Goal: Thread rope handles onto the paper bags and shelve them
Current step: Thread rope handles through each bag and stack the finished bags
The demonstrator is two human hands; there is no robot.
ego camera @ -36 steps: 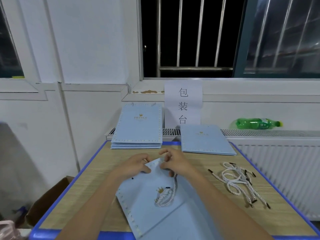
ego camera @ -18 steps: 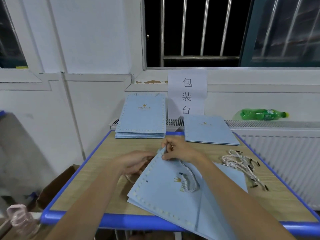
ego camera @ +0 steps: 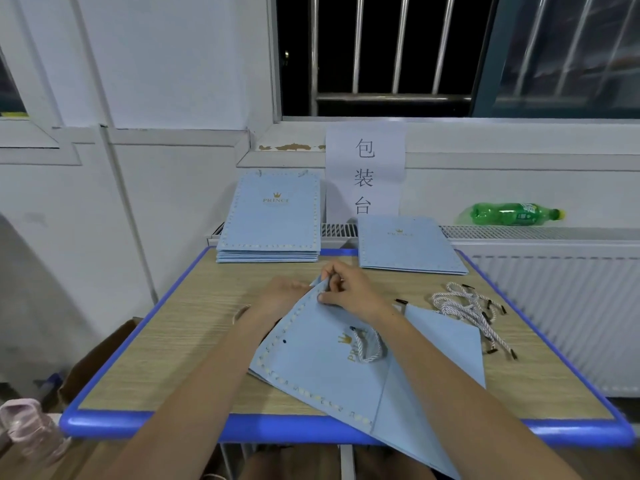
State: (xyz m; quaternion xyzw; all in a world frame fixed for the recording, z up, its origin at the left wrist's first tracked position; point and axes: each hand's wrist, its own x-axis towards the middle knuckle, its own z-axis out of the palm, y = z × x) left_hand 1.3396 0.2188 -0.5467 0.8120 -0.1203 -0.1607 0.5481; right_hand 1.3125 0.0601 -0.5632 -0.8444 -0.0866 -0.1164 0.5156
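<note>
A: Why is the paper bag [ego camera: 311, 368] laid at a slant on the table [ego camera: 194, 327], with one corner lifted?

B: The lifted corner is the mouth end — it is pinched by the fingers [ego camera: 323, 297] of the right hand [ego camera: 349, 292], thumb below and fingertips curled above, presumably so a punched hole is kept reachable from both faces. The left hand [ego camera: 284, 294] is tucked behind that same corner; its fingers are hidden by the paper, so their state cannot be told.

A: And the rope already on the bag?

B: One rope handle [ego camera: 369, 346] is looped over the printed crown, just right of the bag's centre. A dark hole near the bag's left edge appears unfilled, so the threading is judged unfinished.

A: Why is the spare rope [ego camera: 467, 310] kept to the right of the bag?

B: Probably so it can be taken up by the right hand without the bag being released. Beyond the bag, a stack of bags [ego camera: 272, 230] and a thinner pile [ego camera: 407, 245] are set apart — likely sorted and unsorted work, though which is which cannot be told.
</note>
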